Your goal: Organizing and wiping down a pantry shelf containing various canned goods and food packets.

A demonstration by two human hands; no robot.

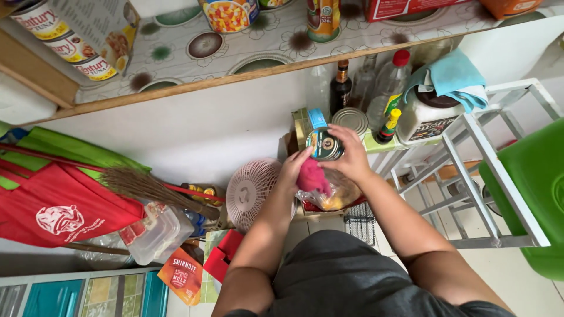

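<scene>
Head view: the right hand (351, 157) wraps over the rim of a small round can (325, 144) with a dark label and a blue lid, its grip clenched on the can from the right and far side. The left hand (295, 171) holds a bunched pink cloth (311, 176) in a closed grip and presses it against the near, lower side of the same can, so both hands meet on it. The can is held in the air, just in front of a low green shelf (376, 142) at the far right of the scene, near another flat silver can (351, 121), a dark sauce bottle (341, 87), a clear bottle with a red cap (392, 82) and a white jar with a blue rag (452, 76) draped over it.

Below the hands sits a clear plastic bag (338, 196) with something yellow inside. To the left lie a round white fan grille (251, 191), a straw broom (147, 188) and a red cloth bag (61, 208).

To wipe well, I judge the right hand should keep the can firm and turn it bit by bit (label side and base too), while the cloth follows the curve with light pressure.
</scene>
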